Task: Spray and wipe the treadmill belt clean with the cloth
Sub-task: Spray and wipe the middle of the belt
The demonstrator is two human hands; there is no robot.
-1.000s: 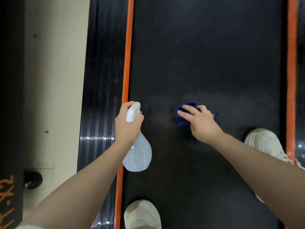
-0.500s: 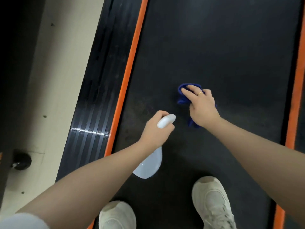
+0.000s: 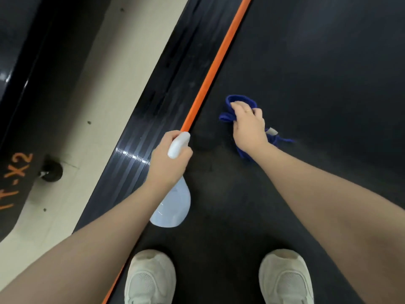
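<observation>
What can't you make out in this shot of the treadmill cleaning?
- Head view: the spray bottle nozzle and trigger are hidden by the left hand.
- Much of the blue cloth lies under the right hand.
- The orange lettering is cut off by the left edge.
- The treadmill belt is too dark to show whether it is wet.

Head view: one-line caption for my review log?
Right hand presses blue cloth on treadmill belt; left hand grips spray bottle.
</observation>
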